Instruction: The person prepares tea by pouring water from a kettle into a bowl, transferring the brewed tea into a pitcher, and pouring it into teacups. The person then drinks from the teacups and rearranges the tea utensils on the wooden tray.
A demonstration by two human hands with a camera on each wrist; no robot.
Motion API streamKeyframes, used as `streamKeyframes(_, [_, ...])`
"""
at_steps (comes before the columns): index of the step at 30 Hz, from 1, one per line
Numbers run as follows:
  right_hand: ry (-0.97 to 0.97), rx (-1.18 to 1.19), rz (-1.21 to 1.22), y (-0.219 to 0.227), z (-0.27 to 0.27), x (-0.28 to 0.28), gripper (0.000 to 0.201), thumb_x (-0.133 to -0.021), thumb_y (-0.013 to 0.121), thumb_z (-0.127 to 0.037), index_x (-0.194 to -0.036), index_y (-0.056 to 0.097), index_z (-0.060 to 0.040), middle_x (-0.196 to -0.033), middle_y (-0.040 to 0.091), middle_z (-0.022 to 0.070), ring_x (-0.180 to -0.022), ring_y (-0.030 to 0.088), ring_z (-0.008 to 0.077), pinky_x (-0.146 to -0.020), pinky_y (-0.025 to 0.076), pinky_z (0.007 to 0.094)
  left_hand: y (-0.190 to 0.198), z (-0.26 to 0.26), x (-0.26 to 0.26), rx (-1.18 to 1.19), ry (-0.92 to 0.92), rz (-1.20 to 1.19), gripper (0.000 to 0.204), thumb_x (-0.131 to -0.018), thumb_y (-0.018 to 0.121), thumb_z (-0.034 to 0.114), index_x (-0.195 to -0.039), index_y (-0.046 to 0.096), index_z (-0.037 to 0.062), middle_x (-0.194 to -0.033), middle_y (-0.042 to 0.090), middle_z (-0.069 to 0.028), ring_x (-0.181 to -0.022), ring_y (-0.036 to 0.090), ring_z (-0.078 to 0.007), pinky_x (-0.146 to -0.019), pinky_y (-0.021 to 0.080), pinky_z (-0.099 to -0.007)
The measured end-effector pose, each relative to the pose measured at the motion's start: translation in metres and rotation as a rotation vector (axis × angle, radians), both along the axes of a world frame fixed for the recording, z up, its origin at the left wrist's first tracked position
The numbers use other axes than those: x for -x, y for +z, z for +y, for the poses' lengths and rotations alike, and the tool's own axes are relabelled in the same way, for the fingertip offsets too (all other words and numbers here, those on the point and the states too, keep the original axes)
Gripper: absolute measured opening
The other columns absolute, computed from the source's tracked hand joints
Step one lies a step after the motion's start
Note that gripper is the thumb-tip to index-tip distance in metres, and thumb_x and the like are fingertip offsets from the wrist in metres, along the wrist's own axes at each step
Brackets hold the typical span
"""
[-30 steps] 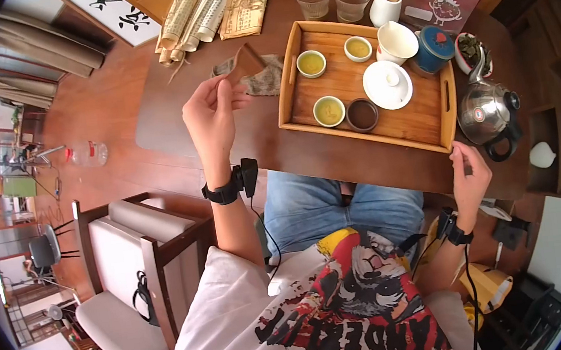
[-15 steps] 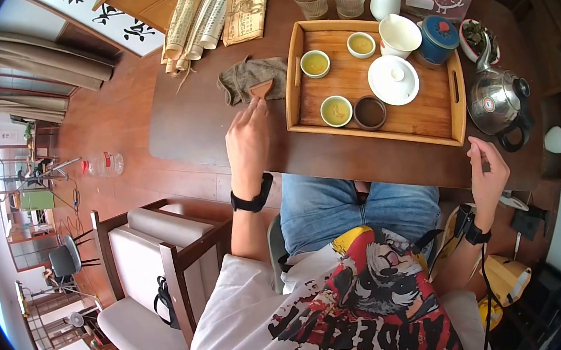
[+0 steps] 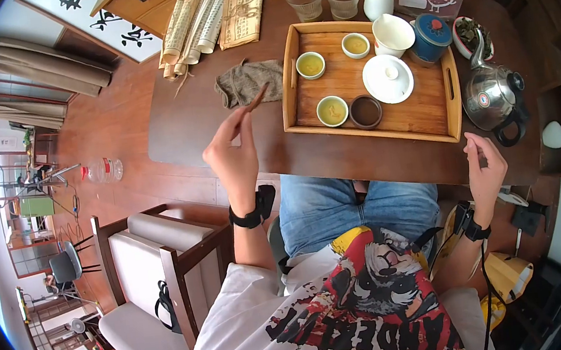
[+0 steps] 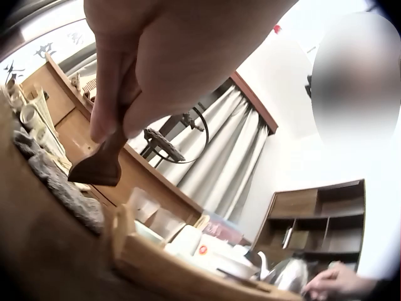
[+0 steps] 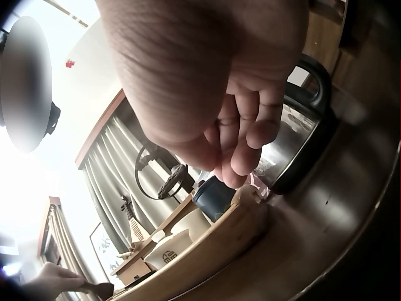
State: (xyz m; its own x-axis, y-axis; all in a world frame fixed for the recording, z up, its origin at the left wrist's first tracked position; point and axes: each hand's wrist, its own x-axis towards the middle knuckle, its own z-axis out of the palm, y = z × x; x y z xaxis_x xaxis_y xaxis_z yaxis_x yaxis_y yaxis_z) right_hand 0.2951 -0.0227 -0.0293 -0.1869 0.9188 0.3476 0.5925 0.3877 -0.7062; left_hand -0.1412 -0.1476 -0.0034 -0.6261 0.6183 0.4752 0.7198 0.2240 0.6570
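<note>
Lifted off the cloth [image 3: 250, 81], the wooden scoop [image 3: 256, 99] is pinched in the left hand [image 3: 231, 154] grip, projecting beyond the fingertips.

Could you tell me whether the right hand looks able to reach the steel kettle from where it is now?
Probably yes. The right hand hovers empty at the table edge just below the steel kettle, whose black handle faces it, with nothing between them.

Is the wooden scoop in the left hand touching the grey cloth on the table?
Apart. The left wrist view shows the wooden scoop, pinched by the left hand, raised with background showing between its blade and the grey cloth on the table.
</note>
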Motion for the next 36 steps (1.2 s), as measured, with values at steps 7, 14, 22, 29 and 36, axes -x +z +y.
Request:
streamKeyframes(7, [0.004, -0.007, 0.039, 0.013, -0.004, 0.013, 0.012, -0.105, 0.074, -0.003, -0.114, 0.079, 0.0024, -0.086, 0.072, 0.0072, -0.074, 0.067, 0.0111, -0.068, 0.051, 0.0260, 0.034, 0.014, -0.030, -0.266, -0.203, -0.653, 0.023, -0.107, 0.075, 0.005, -0.123, 0.076, -0.0118, -0.103, 0.082, -0.0155, -0.091, 0.082, -0.0201, -0.083, 0.064, -0.0280])
streamKeyframes(14, [0.106, -0.129, 0.104, 0.057, -0.006, 0.053, 0.020, -0.095, 0.082, 0.003, -0.115, 0.082, -0.0011, -0.091, 0.073, 0.0054, -0.073, 0.064, 0.0103, -0.064, 0.049, 0.0247, 0.046, 0.046, -0.102, -0.185, -0.474, -0.671, 0.020, -0.102, 0.079, 0.001, -0.121, 0.080, -0.0063, -0.108, 0.083, -0.0109, -0.095, 0.080, -0.0153, -0.086, 0.064, -0.0279])
streamKeyframes(22, [0.216, -0.106, -0.004, 0.074, 0.021, 0.068, 0.040, -0.085, 0.087, 0.003, -0.124, 0.081, -0.0051, -0.110, 0.076, 0.0080, -0.085, 0.069, 0.0199, -0.076, 0.056, 0.0325, 0.031, 0.105, -0.185, -0.151, -0.754, -0.143, 0.017, -0.093, 0.081, -0.001, -0.110, 0.082, 0.0006, -0.105, 0.081, -0.0151, -0.094, 0.079, -0.0334, -0.082, 0.062, -0.0395])
streamKeyframes(29, [0.275, -0.038, -0.105, 0.053, 0.064, 0.062, 0.027, -0.085, 0.086, 0.001, -0.112, 0.081, 0.0008, -0.105, 0.077, 0.0127, -0.088, 0.075, 0.0285, -0.080, 0.059, 0.0375, -0.004, 0.143, -0.203, -0.104, -0.781, 0.055, 0.017, -0.091, 0.073, -0.002, -0.107, 0.079, -0.0001, -0.103, 0.079, -0.0156, -0.097, 0.073, -0.0371, -0.085, 0.061, -0.0475])
streamKeyframes(36, [0.317, -0.032, -0.175, 0.031, 0.092, 0.064, 0.025, -0.084, 0.082, 0.003, -0.108, 0.082, 0.0006, -0.104, 0.080, 0.0137, -0.090, 0.076, 0.0320, -0.084, 0.061, 0.0403, -0.029, 0.154, -0.217, -0.038, -0.714, 0.110, 0.017, -0.084, 0.068, -0.005, -0.099, 0.075, -0.0030, -0.101, 0.076, -0.0184, -0.097, 0.073, -0.0370, -0.087, 0.061, -0.0464])
